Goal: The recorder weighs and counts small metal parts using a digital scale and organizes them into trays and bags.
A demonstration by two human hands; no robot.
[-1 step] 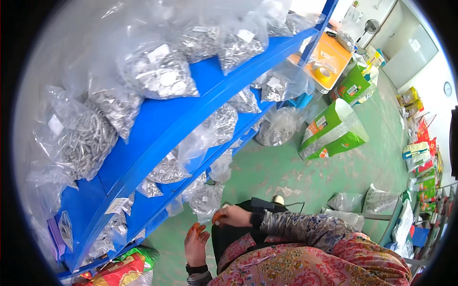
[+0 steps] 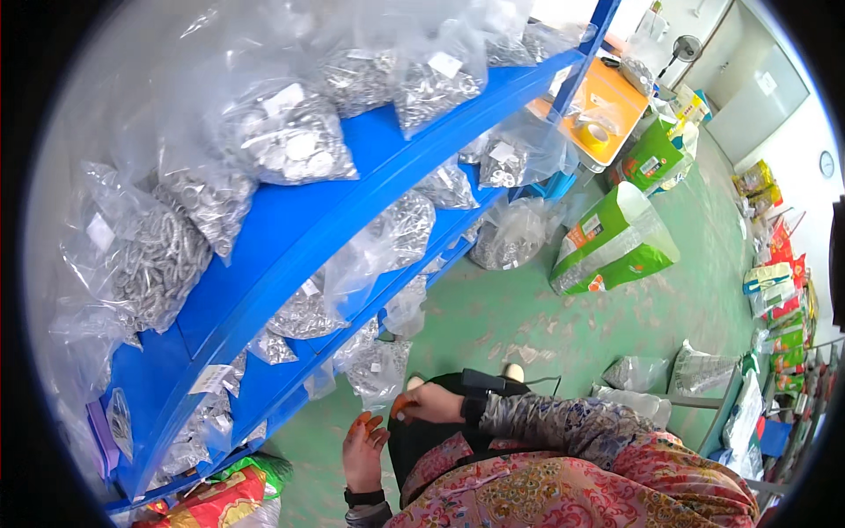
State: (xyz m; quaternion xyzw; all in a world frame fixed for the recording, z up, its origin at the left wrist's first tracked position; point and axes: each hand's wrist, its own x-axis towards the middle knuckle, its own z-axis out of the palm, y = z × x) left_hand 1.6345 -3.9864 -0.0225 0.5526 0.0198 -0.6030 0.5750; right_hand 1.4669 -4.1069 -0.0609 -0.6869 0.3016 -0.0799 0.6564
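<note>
My left hand [image 2: 363, 458] is held low beside the blue shelf rack [image 2: 365, 172], palm up. Its orange-stained fingers are loosely bent and apart, with nothing visible in them. To its right, my right hand [image 2: 433, 403] is closed, fingers curled in and tips also orange. Whether anything is inside is hidden. The hands are close together but apart. Nearest to them, just beyond, is a clear plastic bag of small silvery parts [image 2: 378, 370] with a small white label. Higher on the rack sit more such bags, including one of flat silvery pieces [image 2: 295, 145] and one of coiled-looking parts [image 2: 158, 268].
A green-and-white open sack [image 2: 616, 238] stands on the green floor [image 2: 493, 308]. Behind it is an orange-topped table [image 2: 612, 110] with a roll of yellow tape [image 2: 594, 135]. Filled bags [image 2: 634, 374] lie at right. A red-and-green sack [image 2: 220, 502] lies at lower left.
The view has shifted very slightly, so the shelf bags sit a little farther left. A pale shoe tip now shows beyond my right hand. My hands hold nearly the same pose.
</note>
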